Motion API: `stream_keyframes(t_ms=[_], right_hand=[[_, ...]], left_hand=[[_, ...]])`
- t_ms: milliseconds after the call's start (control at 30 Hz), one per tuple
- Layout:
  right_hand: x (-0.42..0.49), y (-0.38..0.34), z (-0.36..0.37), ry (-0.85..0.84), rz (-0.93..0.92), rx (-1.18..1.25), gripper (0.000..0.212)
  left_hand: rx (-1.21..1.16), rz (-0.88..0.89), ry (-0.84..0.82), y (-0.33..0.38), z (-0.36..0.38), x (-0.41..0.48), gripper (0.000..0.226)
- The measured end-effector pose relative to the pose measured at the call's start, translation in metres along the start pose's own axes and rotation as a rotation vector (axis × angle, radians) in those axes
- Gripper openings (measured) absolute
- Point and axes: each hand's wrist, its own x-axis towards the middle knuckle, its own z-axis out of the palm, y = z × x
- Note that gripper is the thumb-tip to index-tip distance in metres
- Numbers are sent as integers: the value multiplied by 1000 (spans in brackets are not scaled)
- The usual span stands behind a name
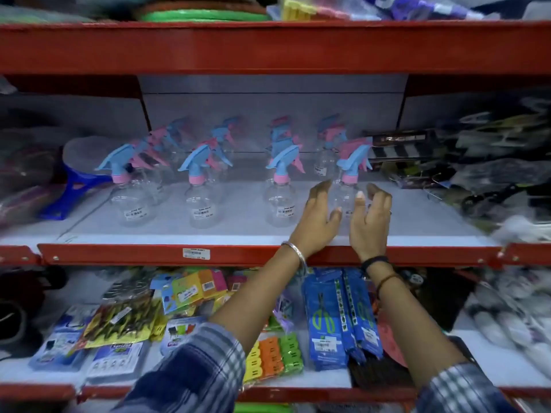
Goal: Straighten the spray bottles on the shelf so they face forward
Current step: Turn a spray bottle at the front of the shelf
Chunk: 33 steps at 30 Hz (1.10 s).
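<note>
Shelf: the spray bottles stand in four rows running front to back on the white middle shelf (417, 234), with room on the right end.
Front row: the three bottles to the left, for example the second bottle (200, 201), show their white price stickers toward the aisle, so they read as already squared up.
Bottle in hand: the rightmost front bottle (347, 186) stands upright between both hands, its blue and pink trigger head pointing left like its neighbours.
Left hand (317, 216): fingers spread and curved along the bottle's left side, open, at most brushing the clear plastic.
Right hand (369, 219): cupped on the bottle's right side, thumb forward, not closed around it; with motion blur and clear plastic, I cannot be sure whether either palm actually touches.
Why two hands: flanking the body probably lets the person twist it on its base without tipping it.
Writing: the stickers carry barcodes and small print too blurred to read; the red rail's price tag (196, 253) is likewise unreadable.
</note>
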Motion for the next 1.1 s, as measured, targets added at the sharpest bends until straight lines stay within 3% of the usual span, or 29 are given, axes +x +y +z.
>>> stream_keyframes(t_ms=[67, 167, 267, 567, 900, 1000, 1100], right_hand=[[16, 7, -1, -38, 101, -2, 43], [39, 17, -4, -251, 290, 11, 40], [47, 24, -11, -369, 314, 18, 33], [32, 26, -39, -338, 264, 36, 30], [8, 23, -56, -331, 256, -24, 41], [-6, 16, -54, -207, 218, -45, 38], [-37, 4, -47, 75, 101, 35, 30]], left_hand=[[-13, -107, -16, 3, 6, 14, 60], [-61, -253, -83, -1, 14, 35, 62], [-63, -286, -142, -6, 18, 45, 59], [31, -111, -161, 4, 17, 16, 52], [28, -133, -169, 19, 12, -13, 50], [-19, -168, -88, 16, 7, -22, 48], [-112, -174, 224, 9, -2, -36, 35]])
